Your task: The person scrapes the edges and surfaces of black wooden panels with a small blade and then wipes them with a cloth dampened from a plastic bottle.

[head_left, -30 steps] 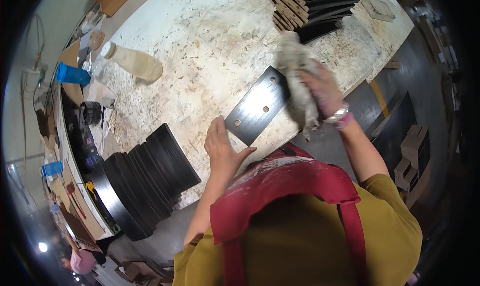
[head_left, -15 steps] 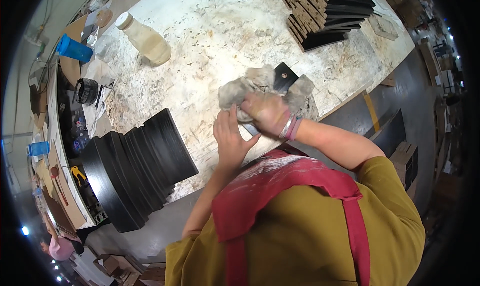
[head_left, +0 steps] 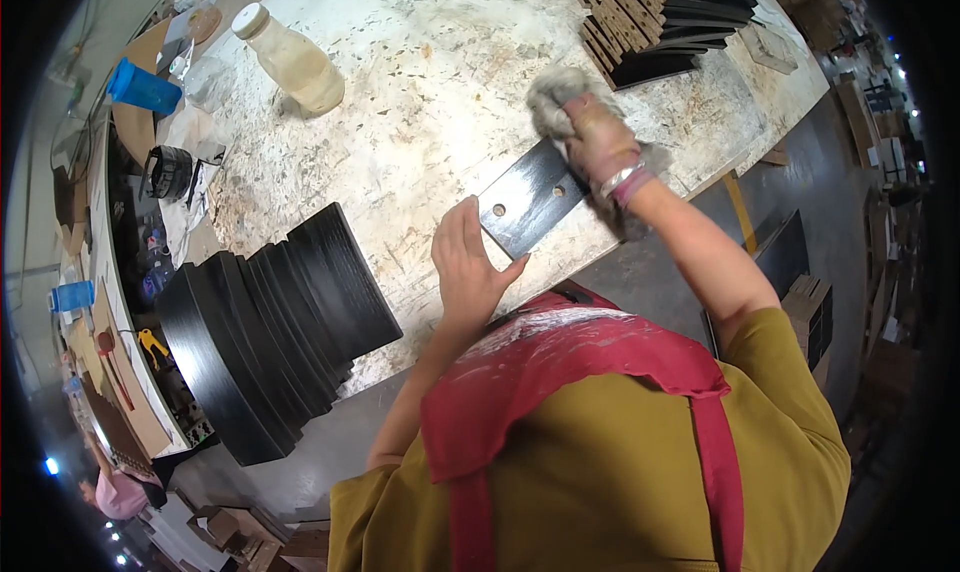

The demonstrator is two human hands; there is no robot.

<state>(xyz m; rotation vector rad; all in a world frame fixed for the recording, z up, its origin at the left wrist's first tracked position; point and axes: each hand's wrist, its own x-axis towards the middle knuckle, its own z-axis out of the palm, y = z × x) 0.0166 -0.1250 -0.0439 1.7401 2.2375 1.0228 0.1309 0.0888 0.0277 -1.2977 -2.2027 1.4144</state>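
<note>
"Where is my black board?"

"The black board (head_left: 530,201) lies flat on the tabletop (head_left: 420,122), between one and two o'clock from my left hand (head_left: 470,267). Those fingers are spread against its near end, pinching nothing. My right hand (head_left: 603,142) has its fingers bunched tight on a gray rag (head_left: 557,97)."

"What could go wrong?"

"If I rub too hard, the board might slip, because my left fingers only lean on it. Grit in the rag could scratch it."

"What can't I see?"

"The board's two o'clock end. The right hand and rag cover it, and the rag looks blurry."
</note>
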